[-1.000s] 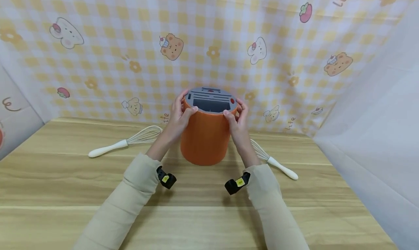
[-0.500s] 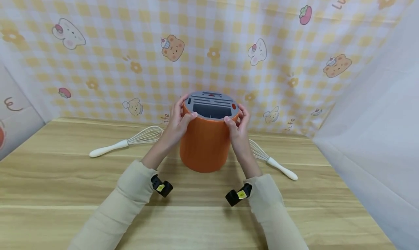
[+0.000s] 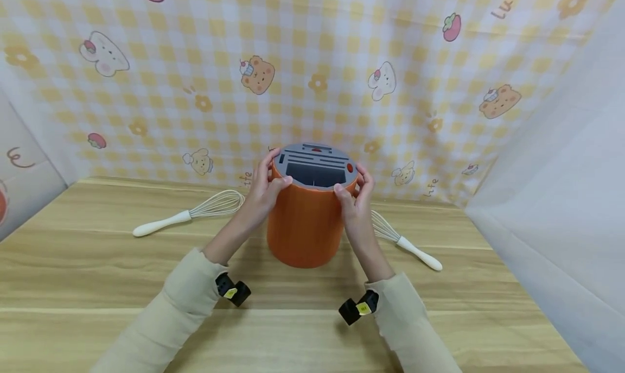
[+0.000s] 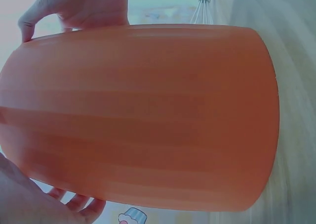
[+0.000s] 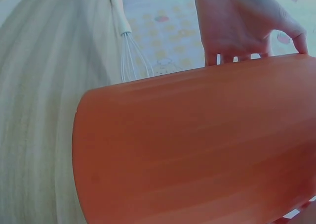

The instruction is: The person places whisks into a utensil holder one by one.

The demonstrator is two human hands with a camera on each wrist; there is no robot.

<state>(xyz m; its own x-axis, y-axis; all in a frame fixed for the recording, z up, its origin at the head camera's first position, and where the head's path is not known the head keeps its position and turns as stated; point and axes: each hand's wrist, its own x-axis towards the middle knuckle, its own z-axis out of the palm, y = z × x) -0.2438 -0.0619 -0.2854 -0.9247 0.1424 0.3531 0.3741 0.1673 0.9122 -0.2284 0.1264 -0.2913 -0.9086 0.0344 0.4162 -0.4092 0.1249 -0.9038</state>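
Note:
An orange cylindrical utensil holder [image 3: 307, 229] with a grey slotted top is between both hands, over the middle of the table. At its upper left edge my left hand [image 3: 267, 188] grips the rim, thumb in front and fingers around the side. My right hand [image 3: 355, 202] holds the opposite edge the same way. From the left wrist, the smooth orange wall fills most of the picture, with the left hand [image 4: 44, 199] low at its edge and the right hand [image 4: 91, 6] above. The right wrist view shows the left hand [image 5: 242, 21] across the holder.
A white-handled whisk [image 3: 163, 223] lies left of the holder, and another whisk [image 3: 420, 253] lies at its right, its wires partly behind my right wrist. Behind the wooden table [image 3: 293, 340] hangs a yellow checked cloth [image 3: 322, 47]. A white cloth wall [image 3: 552, 199] borders the right side.
Both hands have drawn the holder a little toward the person, keeping their grip on its rim. The whisks have stayed in place.

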